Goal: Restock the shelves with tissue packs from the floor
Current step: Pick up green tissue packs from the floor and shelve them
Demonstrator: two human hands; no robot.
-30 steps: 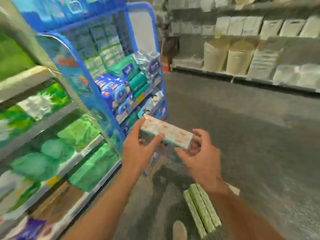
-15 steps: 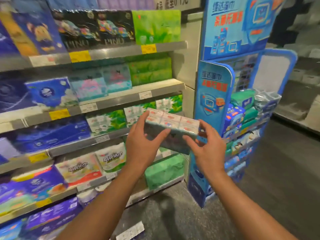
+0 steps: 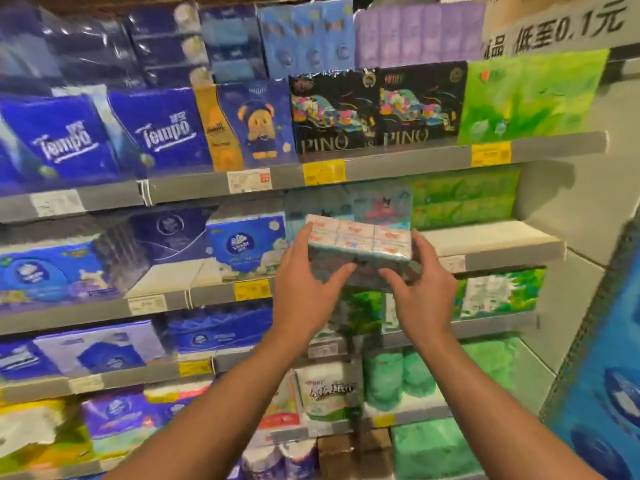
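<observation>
At centre frame, a tissue pack (image 3: pixel 358 244), a clear-wrapped bundle of small pink-and-white packets, is held in front of the second shelf (image 3: pixel 498 252) from the top. The left hand (image 3: pixel 304 292) clamps its left end, fingers curled over the top and thumb underneath; the right hand (image 3: pixel 420 289) clamps its right end likewise. Behind it stand pastel cartoon packs (image 3: pixel 382 206); upper right, a green pack (image 3: pixel 530 97) beside two black PINO packs (image 3: pixel 377 109).
</observation>
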